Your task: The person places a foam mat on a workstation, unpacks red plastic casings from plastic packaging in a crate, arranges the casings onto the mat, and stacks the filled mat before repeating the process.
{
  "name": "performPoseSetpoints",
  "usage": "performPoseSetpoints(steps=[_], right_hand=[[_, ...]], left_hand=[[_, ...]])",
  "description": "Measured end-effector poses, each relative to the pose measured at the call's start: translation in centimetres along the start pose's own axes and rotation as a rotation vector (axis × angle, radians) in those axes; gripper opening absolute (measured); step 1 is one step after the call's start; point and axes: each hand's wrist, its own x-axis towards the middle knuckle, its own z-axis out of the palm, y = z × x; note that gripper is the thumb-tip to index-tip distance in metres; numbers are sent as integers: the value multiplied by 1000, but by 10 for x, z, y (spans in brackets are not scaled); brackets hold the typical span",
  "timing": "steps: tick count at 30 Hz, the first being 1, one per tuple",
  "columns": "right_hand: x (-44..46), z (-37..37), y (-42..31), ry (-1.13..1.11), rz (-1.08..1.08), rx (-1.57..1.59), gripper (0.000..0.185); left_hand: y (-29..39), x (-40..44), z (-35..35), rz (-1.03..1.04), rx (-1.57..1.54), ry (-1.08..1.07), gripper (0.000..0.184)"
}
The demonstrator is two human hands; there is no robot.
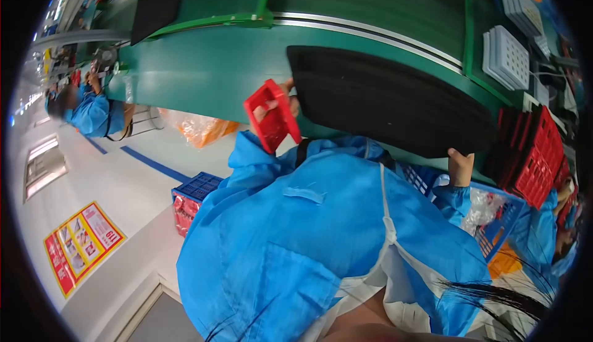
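My left hand [293,104] is closed on a red rectangular plastic frame [279,123] with an opening through it. Some of its fingers show through the opening, and others lie close to the left end of a black mat [389,104]. Whether those fingers also grip the mat, I cannot tell. At the mat's near right corner, my right hand [459,166] grips the edge with the thumb on top; its other fingers are hidden underneath. The mat is long and dark, lying across the near side of the green table [204,73] in front of my body.
Red plastic crates [536,157] are stacked at right, beside a blue crate [500,221] with clear plastic. White slotted trays [508,58] stand at the far right. A green frame rail [210,22] bounds the table's back. At left are a seated person [96,112] and an orange bag [201,127].
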Motion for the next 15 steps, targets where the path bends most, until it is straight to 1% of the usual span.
performPoseSetpoints(steps=[2, 3, 5, 6, 9, 11, 12, 13, 14, 15], right_hand=[[-7, -11, -6, -45, -43, 4, 61], [-12, -20, -4, -27, -84, -39, 58], [-18, -24, 0, -57, 104, -281, 60], [-15, -22, 7, -95, 103, -369, 64], [-15, 4, 33, -80, 9, -142, 68], [-1, 25, 21, 41, -3, -388, 67], [5, 33, 8, 25, -27, -424, 63], [15, 36, 1, 23, -55, -373, 62], [27, 37, -2, 20, -83, -322, 61], [40, 36, -3, -7, -54, -379, 61]], left_hand=[[3, 3, -11, -17, -32, -186, 36], [1, 1, -11, -22, -35, -179, 40], [-5, -5, -18, -91, -30, -20, 28], [-17, -12, -21, -121, 46, 387, 29], [-14, -6, -6, -138, 106, 396, 30], [-5, 4, 6, -151, 166, 407, 32], [-2, 12, 10, -157, 197, 412, 33], [0, 16, 13, -167, 227, 426, 34], [0, 28, 13, -246, 174, 390, 33], [-1, 46, 9, -323, 121, 354, 32]])
